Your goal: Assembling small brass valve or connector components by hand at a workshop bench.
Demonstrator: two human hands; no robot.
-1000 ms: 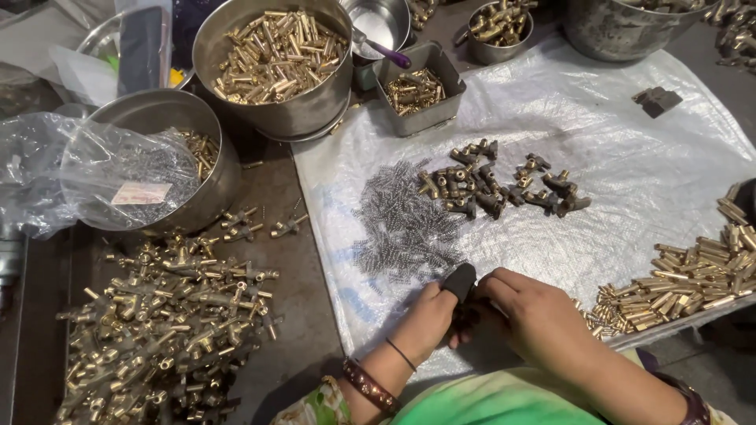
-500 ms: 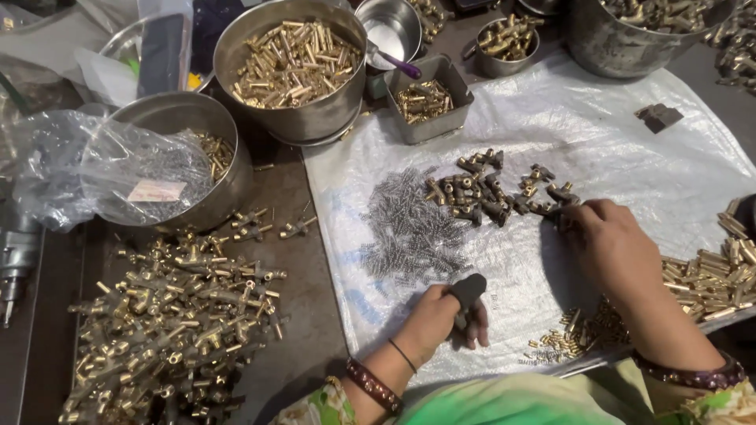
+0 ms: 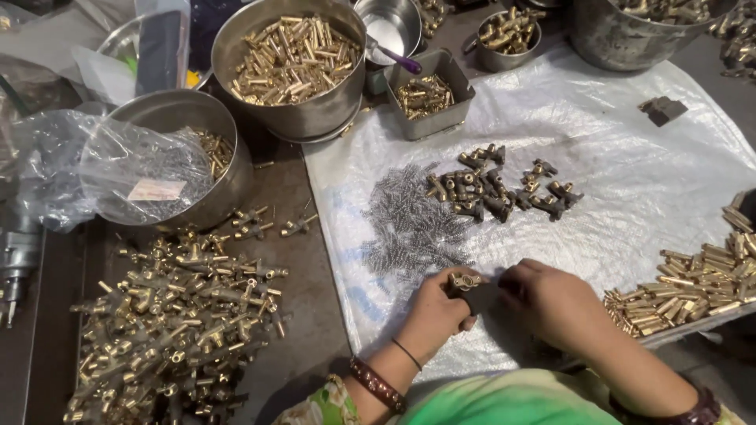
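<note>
White woven plastic sheeting (image 3: 630,134) is being used as a cover over a dark metal bench (image 3: 299,260), and it is lying under both hands. A small brass fitting (image 3: 463,281) is being pinched in the fingertips of the left hand (image 3: 433,311), with the right hand (image 3: 551,303) curled just beside it; what the right fingers are gripping cannot be told. Grey springs (image 3: 413,224) are being kept just above the hands, brass fittings (image 3: 173,315) well to the left. Steel bowls (image 3: 295,63) at the far edge are being cut off by the frame.
</note>
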